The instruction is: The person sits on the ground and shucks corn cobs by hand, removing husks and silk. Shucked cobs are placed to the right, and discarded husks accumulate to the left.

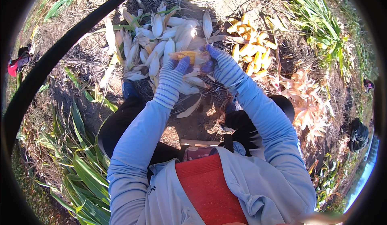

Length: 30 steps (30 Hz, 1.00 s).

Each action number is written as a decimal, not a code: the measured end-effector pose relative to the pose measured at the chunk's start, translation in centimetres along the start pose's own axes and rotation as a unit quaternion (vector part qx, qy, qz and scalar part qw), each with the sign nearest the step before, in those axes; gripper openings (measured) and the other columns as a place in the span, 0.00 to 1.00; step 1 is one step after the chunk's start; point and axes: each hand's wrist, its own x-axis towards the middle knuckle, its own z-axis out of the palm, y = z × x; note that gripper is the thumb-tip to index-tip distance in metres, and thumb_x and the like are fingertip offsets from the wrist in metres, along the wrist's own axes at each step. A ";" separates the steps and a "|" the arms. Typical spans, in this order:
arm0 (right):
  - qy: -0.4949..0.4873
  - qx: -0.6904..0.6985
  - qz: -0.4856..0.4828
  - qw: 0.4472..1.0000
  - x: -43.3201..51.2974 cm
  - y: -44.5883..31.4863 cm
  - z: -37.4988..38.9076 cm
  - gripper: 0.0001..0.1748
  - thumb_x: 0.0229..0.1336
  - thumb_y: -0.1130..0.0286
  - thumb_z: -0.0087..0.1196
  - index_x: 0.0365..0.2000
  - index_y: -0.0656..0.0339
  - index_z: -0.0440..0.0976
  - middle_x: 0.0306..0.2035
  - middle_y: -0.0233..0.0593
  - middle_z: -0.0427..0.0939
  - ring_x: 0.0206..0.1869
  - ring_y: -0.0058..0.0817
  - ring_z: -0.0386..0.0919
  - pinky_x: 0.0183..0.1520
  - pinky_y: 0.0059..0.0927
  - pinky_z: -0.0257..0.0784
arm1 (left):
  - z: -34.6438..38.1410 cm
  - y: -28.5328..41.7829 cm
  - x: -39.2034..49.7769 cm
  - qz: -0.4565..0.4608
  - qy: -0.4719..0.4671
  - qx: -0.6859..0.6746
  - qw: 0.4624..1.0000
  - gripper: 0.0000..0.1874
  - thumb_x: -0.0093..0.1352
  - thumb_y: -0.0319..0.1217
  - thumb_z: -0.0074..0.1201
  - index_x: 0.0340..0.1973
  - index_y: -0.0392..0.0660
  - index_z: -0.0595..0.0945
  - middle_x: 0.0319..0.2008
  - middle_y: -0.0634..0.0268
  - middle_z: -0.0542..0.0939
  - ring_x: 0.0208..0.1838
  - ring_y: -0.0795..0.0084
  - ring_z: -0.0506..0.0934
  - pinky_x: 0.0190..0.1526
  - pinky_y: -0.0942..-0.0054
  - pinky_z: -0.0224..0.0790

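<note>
My left hand [178, 70], in a striped knit glove, is closed around an ear of corn [185, 55] whose yellow kernels show. At the ear's other end, my right hand [220, 60], gloved alike, has its fingers on the pale husk and silk. Beneath and beyond both hands lies a pile of corn ears in pale husks [157, 48]. Bare yellow ears [252, 49] form another pile just right of my right hand. My palms and some fingertips are hidden.
Loose dry husks [308, 104] are heaped at the right. Green corn leaves [87, 176] lie at the lower left, more [320, 22] at the upper right. A dark curved bar [69, 32] crosses the upper left of the view. A dark bag-like object [358, 134] rests at the far right.
</note>
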 end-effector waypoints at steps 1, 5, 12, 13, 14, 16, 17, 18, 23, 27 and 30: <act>0.022 -0.043 0.000 0.999 0.2 -0.1 -0.1 0.12 0.59 0.63 0.49 0.36 0.61 0.71 0.28 0.37 0.75 0.20 0.23 0.71 0.23 0.22 0.71 | -0.4 0.3 0.1 -0.018 0.018 -0.015 1.000 0.20 0.65 0.34 0.54 0.48 0.38 0.69 0.39 0.56 0.77 0.35 0.67 0.79 0.35 0.73 0.77; 0.180 0.022 0.190 0.965 -0.1 -3.9 1.6 0.12 0.58 0.61 0.50 0.35 0.59 0.73 0.23 0.31 0.74 0.14 0.18 0.67 0.18 0.18 0.67 | -1.3 1.2 0.2 -0.025 0.054 -0.050 0.997 0.20 0.66 0.37 0.53 0.49 0.40 0.68 0.38 0.55 0.76 0.34 0.66 0.79 0.34 0.72 0.78; 0.099 -0.288 0.100 0.947 1.1 -1.1 -1.5 0.10 0.57 0.64 0.52 0.31 0.60 0.74 0.20 0.29 0.71 0.18 0.15 0.67 0.23 0.17 0.66 | -1.5 2.0 0.6 -0.065 0.047 -0.057 0.995 0.21 0.66 0.38 0.53 0.49 0.41 0.67 0.40 0.57 0.76 0.35 0.67 0.80 0.31 0.73 0.77; 0.094 -0.286 0.051 0.952 0.7 -1.8 -1.0 0.10 0.57 0.64 0.52 0.32 0.61 0.73 0.21 0.29 0.72 0.21 0.15 0.68 0.25 0.17 0.66 | -1.8 2.0 0.6 -0.064 0.046 -0.048 0.996 0.21 0.66 0.37 0.53 0.49 0.42 0.67 0.40 0.58 0.76 0.35 0.67 0.80 0.31 0.74 0.77; 0.090 -0.283 0.002 0.955 0.4 -2.3 -0.4 0.10 0.57 0.65 0.52 0.33 0.61 0.73 0.23 0.30 0.73 0.23 0.15 0.68 0.28 0.17 0.67 | -2.1 1.9 0.7 -0.064 0.045 -0.039 0.996 0.20 0.66 0.37 0.53 0.49 0.42 0.67 0.40 0.58 0.76 0.35 0.67 0.80 0.30 0.74 0.77; 0.102 -0.265 -0.039 0.958 0.5 -2.4 -0.4 0.11 0.56 0.67 0.54 0.37 0.63 0.72 0.29 0.33 0.76 0.32 0.16 0.70 0.37 0.20 0.68 | -1.9 1.6 0.8 -0.062 0.034 -0.019 0.997 0.20 0.66 0.37 0.53 0.49 0.42 0.67 0.40 0.58 0.76 0.35 0.67 0.80 0.30 0.74 0.77; 0.095 -0.265 -0.052 0.958 0.2 -2.6 -0.3 0.12 0.56 0.68 0.54 0.38 0.63 0.72 0.31 0.34 0.76 0.33 0.17 0.70 0.39 0.20 0.68 | -1.7 1.3 0.8 -0.060 0.027 -0.009 0.998 0.20 0.66 0.38 0.53 0.49 0.42 0.67 0.40 0.58 0.76 0.35 0.67 0.80 0.30 0.75 0.76; 0.084 -0.264 -0.064 0.959 -0.1 -3.4 0.9 0.12 0.56 0.69 0.54 0.39 0.63 0.72 0.33 0.35 0.76 0.34 0.18 0.71 0.40 0.21 0.69 | -1.6 1.2 0.6 -0.057 0.025 0.001 0.998 0.20 0.66 0.38 0.53 0.49 0.43 0.68 0.40 0.58 0.76 0.35 0.67 0.80 0.30 0.75 0.76; -0.043 -0.410 -0.047 0.910 -0.8 -3.9 2.4 0.19 0.55 0.69 0.54 0.46 0.67 0.69 0.42 0.43 0.75 0.43 0.28 0.74 0.47 0.27 0.69 | -0.1 1.4 -0.4 -0.075 0.002 0.027 0.997 0.20 0.67 0.39 0.51 0.48 0.43 0.67 0.41 0.56 0.76 0.36 0.64 0.80 0.32 0.72 0.77; -0.146 -0.272 0.033 0.951 -0.8 -2.4 1.6 0.21 0.55 0.68 0.54 0.49 0.65 0.68 0.43 0.43 0.75 0.46 0.25 0.72 0.50 0.25 0.67 | -0.1 1.6 -0.3 -0.084 -0.045 0.007 0.995 0.20 0.67 0.42 0.50 0.47 0.43 0.67 0.41 0.55 0.76 0.36 0.63 0.80 0.33 0.70 0.78; -0.198 -0.253 0.068 0.945 -1.0 -5.2 2.8 0.20 0.56 0.67 0.53 0.49 0.64 0.69 0.41 0.42 0.76 0.45 0.22 0.71 0.49 0.25 0.67 | -0.5 2.0 -0.4 -0.096 -0.044 0.006 0.994 0.21 0.67 0.43 0.49 0.47 0.42 0.68 0.41 0.55 0.76 0.36 0.63 0.80 0.33 0.71 0.78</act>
